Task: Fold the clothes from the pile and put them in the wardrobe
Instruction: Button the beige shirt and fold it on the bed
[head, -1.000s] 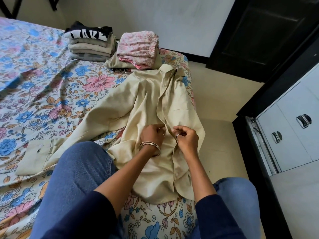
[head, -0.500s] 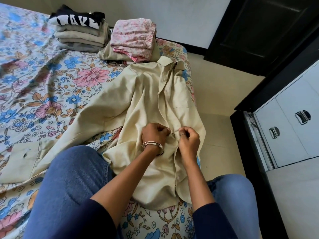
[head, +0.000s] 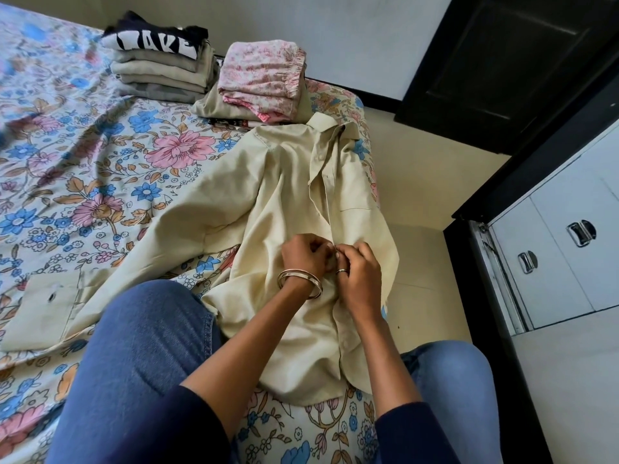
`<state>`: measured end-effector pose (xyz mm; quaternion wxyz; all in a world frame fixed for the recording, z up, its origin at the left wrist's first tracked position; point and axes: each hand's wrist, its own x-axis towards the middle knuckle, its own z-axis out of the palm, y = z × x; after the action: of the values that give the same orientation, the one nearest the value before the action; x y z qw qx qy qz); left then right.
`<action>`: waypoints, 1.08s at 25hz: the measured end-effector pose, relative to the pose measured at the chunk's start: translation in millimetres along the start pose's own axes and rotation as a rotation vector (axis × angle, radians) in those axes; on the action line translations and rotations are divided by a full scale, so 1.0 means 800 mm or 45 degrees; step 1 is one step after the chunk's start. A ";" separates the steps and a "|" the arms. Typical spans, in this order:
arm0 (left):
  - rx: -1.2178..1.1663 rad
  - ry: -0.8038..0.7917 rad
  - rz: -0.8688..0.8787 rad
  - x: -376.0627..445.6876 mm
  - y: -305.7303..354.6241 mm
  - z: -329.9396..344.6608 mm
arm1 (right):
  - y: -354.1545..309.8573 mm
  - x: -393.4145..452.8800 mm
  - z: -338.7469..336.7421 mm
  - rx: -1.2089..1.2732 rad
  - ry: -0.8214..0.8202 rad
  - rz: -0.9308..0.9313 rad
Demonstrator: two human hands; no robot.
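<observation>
Shirt: the cream button-up shirt (head: 294,209) lies face up on the floral bedsheet (head: 100,169), collar toward the folded stacks, one sleeve stretched out leftward.
Grip: left hand (head: 306,254) and right hand (head: 360,272) both pinch the shirt's front placket, fingertips meeting mid-shirt, likely at a button.
Hem risk: the shirt's right edge overhangs the bed; a tug could drag it floorward.
Button risk: misaligned placket edges would skew the later fold.
Stack risk: the pink floral stack (head: 261,78) sits just beyond the collar and could topple if the shirt is pushed up.
</observation>
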<state>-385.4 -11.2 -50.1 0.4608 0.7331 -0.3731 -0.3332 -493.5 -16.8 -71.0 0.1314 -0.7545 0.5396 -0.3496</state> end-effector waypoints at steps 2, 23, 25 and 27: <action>-0.096 -0.016 -0.040 0.000 -0.001 0.003 | 0.001 -0.001 -0.002 0.112 -0.003 0.065; -0.308 -0.091 -0.264 0.008 -0.015 0.005 | 0.019 0.004 0.008 0.659 -0.202 0.538; -0.220 -0.087 -0.225 0.006 -0.014 0.005 | 0.019 0.002 0.008 0.731 -0.218 0.553; -0.054 -0.090 -0.158 0.004 -0.012 0.005 | 0.017 -0.001 0.007 0.759 -0.185 0.567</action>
<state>-384.8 -13.1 -61.0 0.4412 0.7326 -0.3360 -0.3947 -499.3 -21.9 -83.2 0.4558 -0.5702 0.5544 -0.3997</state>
